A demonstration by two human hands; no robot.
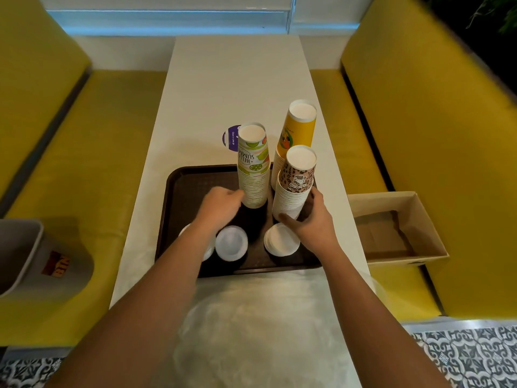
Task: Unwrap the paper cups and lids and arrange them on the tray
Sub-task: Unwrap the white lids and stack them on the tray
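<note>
- The spotted brown cup stack (293, 189) stands on the brown tray (179, 191), right of the middle of the frame. Its long way runs almost straight up. The cups are upside down, with their mouths down and their bottoms on top.
- It is paper, so it should be light, thin and easy to squash. A tall stack can bend or tip over. I think the best place to hold it is low down, with a soft squeeze.
- The right hand (313, 222) does just that. Its grip is closed round the low part of the stack, thumb in front and fingers behind.
- The lime cup stack (253, 175) stands just to the left, also upright and upside down. The left hand (221, 208) is at its bottom. It is blurry, so I cannot tell if that grip is closed.
- The yellow cup stack (296, 135) stands upright behind them.
- White lid stacks (231, 243) lie flat on the near side of the tray.
- Clear wrap (251, 331) lies on the tabletop (223, 93) at the bottom of the frame.
- A cardboard box (405, 233) sits at the right, and a bin (19, 253) at the left.
</note>
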